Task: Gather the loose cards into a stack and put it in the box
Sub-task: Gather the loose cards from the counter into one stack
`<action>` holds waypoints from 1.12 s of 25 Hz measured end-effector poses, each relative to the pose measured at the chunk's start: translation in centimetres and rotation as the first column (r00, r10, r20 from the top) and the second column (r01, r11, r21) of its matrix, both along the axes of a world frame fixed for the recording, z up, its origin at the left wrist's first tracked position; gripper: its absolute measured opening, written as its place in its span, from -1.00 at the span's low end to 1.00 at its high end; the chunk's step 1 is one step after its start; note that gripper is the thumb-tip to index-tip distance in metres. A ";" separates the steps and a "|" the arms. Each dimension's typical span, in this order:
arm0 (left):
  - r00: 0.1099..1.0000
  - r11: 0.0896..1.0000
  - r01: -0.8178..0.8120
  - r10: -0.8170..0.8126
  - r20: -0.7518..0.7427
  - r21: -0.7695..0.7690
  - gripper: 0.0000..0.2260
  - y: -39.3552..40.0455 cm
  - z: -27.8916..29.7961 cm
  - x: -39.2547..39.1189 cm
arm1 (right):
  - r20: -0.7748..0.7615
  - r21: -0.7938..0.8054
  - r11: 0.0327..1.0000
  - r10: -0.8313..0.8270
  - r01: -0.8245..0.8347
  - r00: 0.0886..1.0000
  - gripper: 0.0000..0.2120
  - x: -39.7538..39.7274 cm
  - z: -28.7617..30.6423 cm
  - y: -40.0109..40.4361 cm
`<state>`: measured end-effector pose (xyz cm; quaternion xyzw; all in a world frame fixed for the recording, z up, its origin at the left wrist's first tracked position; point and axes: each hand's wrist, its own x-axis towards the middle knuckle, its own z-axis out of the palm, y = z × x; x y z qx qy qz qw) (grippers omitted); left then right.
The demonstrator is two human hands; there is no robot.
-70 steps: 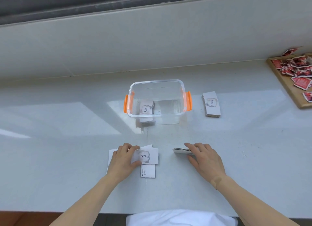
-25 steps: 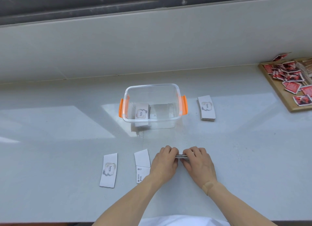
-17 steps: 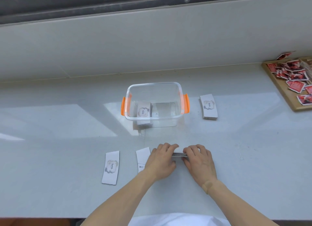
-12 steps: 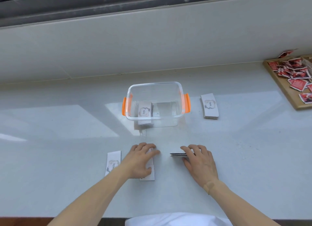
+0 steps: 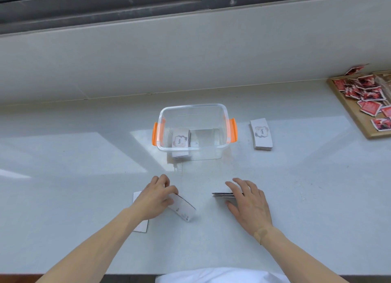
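A clear plastic box (image 5: 224,115) with orange handles stands mid-counter, with a stack of white "love" cards (image 5: 180,139) lying inside at its left. My left hand (image 5: 155,200) pinches one white card (image 5: 183,208), tilted off the counter. Another loose card (image 5: 141,225) lies flat under my left wrist, mostly hidden. My right hand (image 5: 248,202) grips a thin card stack (image 5: 222,195) by its right end, held level just above the counter. A third stack (image 5: 261,133) rests to the right of the box.
A wooden tray (image 5: 359,122) with several red packets sits at the far right edge. A pale wall ledge runs behind the box. The counter's front edge is close to my body, with white clothing (image 5: 211,277) below it.
My left hand left the stack, moved left to the loose cards and lifted one. My right hand stayed on the stack.
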<state>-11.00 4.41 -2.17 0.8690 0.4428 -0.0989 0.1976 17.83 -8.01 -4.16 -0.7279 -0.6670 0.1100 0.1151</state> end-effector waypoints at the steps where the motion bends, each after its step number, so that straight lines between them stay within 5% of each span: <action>1: 0.996 0.997 -0.067 0.065 0.058 0.042 -0.83 0.1 0.2 0.0 | 0.000 0.001 1.000 -0.003 0.003 1.000 -0.49 0.0 -0.1 0.0; 6: 0.916 0.952 -0.297 0.261 0.304 0.076 -0.84 -0.8 0.5 3.4 | 0.000 -0.004 1.000 -0.009 0.009 1.000 -0.41 0.0 -0.4 0.2; 11: 0.886 0.963 -0.215 0.262 0.383 -0.161 -0.73 -2.8 0.0 8.6 | 0.002 -0.016 1.000 -0.020 0.020 1.000 -0.31 0.0 -0.3 0.3; 17: 0.884 0.868 -0.124 0.317 0.345 -0.480 -0.63 -4.1 0.5 11.7 | 0.008 -0.020 0.999 -0.030 0.030 1.000 -0.37 -0.2 -0.1 0.4; 28: 0.865 0.808 -0.177 0.400 0.304 -0.562 -0.48 -5.2 0.6 13.1 | -0.024 -0.037 0.999 -0.006 0.005 1.000 -0.77 -0.1 0.4 1.0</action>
